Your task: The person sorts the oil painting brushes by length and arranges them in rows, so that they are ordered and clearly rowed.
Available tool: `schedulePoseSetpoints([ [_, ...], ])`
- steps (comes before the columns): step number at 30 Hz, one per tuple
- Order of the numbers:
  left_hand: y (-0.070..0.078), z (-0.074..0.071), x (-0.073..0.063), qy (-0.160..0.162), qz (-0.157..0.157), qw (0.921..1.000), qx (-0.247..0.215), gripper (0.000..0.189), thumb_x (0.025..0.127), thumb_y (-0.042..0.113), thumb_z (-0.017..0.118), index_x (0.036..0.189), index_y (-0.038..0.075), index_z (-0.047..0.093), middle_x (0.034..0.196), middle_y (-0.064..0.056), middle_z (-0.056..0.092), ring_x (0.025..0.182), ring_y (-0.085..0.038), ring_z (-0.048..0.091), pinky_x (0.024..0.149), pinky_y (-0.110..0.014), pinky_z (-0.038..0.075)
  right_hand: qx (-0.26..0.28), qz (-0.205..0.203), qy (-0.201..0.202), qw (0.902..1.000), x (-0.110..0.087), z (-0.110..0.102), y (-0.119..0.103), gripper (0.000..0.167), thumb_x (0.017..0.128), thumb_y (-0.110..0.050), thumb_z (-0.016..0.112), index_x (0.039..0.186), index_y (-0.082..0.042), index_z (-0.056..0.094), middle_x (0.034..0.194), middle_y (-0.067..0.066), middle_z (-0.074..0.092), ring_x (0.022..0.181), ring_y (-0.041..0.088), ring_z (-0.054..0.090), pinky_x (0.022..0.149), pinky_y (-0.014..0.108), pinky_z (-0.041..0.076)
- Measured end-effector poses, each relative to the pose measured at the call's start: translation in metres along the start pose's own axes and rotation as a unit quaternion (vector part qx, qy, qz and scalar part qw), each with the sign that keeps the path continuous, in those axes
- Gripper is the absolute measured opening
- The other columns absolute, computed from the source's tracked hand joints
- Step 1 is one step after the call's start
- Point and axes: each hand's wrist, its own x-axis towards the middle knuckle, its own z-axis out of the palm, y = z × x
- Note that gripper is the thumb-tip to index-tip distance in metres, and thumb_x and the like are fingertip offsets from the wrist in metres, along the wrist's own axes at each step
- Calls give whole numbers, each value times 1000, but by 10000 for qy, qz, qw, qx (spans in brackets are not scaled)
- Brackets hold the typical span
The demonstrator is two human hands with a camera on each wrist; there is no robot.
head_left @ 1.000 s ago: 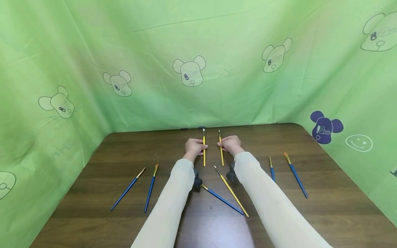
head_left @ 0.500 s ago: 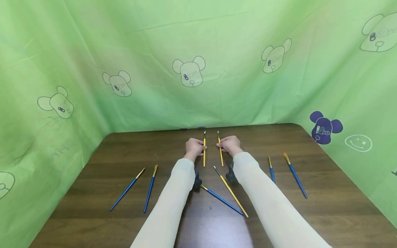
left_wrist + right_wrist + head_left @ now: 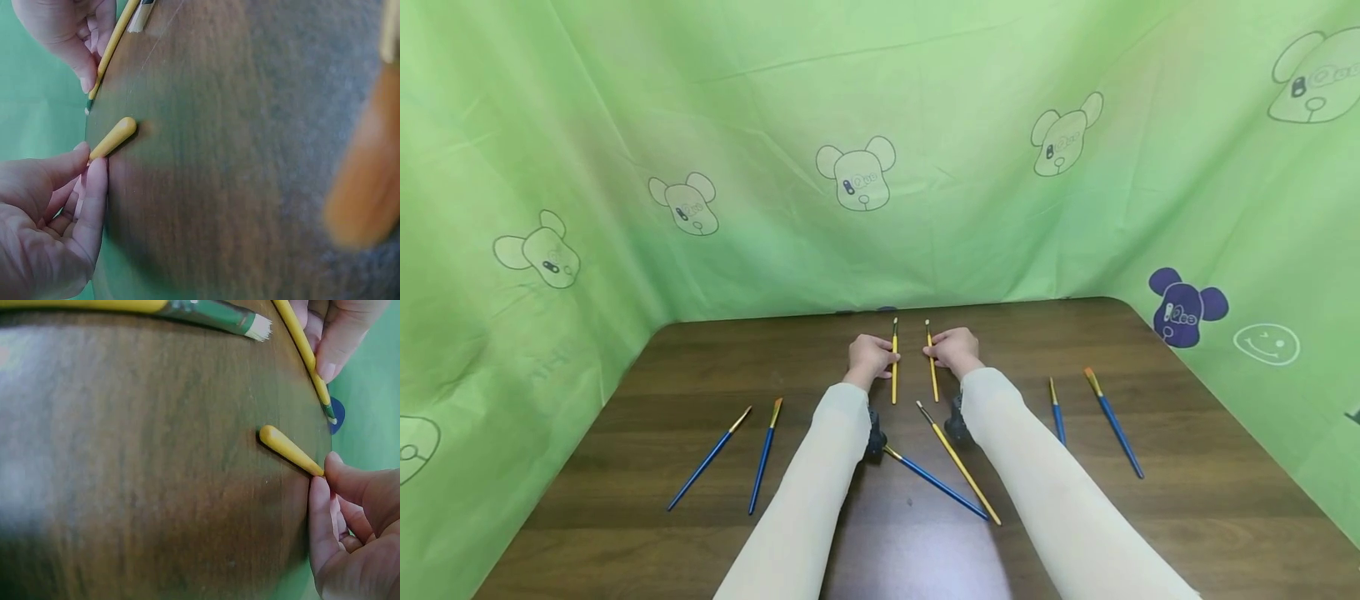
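Near the table's far edge, my left hand (image 3: 869, 357) pinches a yellow-handled paintbrush (image 3: 894, 383) between thumb and fingers. Its bristles point away, toward the curtain. To the right, my right hand (image 3: 955, 350) pinches a second yellow paintbrush (image 3: 935, 382), which lies almost parallel to the first with a narrow gap between them. In the left wrist view the rounded handle end (image 3: 119, 136) sticks out of the left fingers, low over the wood. The right wrist view shows the other handle end (image 3: 284, 447) the same way.
A third yellow paintbrush (image 3: 958, 462) and a blue paintbrush (image 3: 936, 482) lie between my forearms, handle ends close together. Two blue brushes (image 3: 709, 458) (image 3: 763, 462) lie at left, two more (image 3: 1057, 421) (image 3: 1118, 433) at right. A green curtain (image 3: 865, 258) hangs behind the wooden table (image 3: 625, 500).
Both held paintbrushes have shifted slightly toward me, and the right one's tip slightly left. Both hands keep their pinch; the other brushes stay where they were.
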Motion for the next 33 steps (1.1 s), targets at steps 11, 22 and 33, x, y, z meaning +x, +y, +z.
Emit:
schedulePoseSetpoints([
  [11, -2, 1, -2, -8, 44, 10000, 80, 26, 82, 3, 77, 108, 3, 74, 100, -14, 69, 65, -16, 68, 47, -23, 55, -166, -71, -93, 9998, -2, 1, 0, 29, 87, -11, 75, 113, 0, 71, 114, 19, 66, 58, 6, 60, 57, 19, 55],
  [22, 0, 2, -6, 83, 78, 9999, 89, 23, 82, 3, 77, 106, 2, 74, 96, -14, 69, 57, -16, 67, 46, -24, 55, -244, -155, -57, 9996, -4, 1, -1, 29, 87, -13, 74, 113, 0, 71, 113, 19, 66, 57, 6, 60, 55, 18, 54],
  [33, 4, 4, -4, 65, -32, 9999, 102, 25, 84, 5, 76, 108, 4, 74, 100, -13, 69, 64, -17, 69, 51, -25, 57, -212, -120, -182, 9995, -3, -2, -2, 30, 87, -15, 75, 114, 0, 71, 113, 18, 66, 60, 7, 61, 58, 19, 55],
])
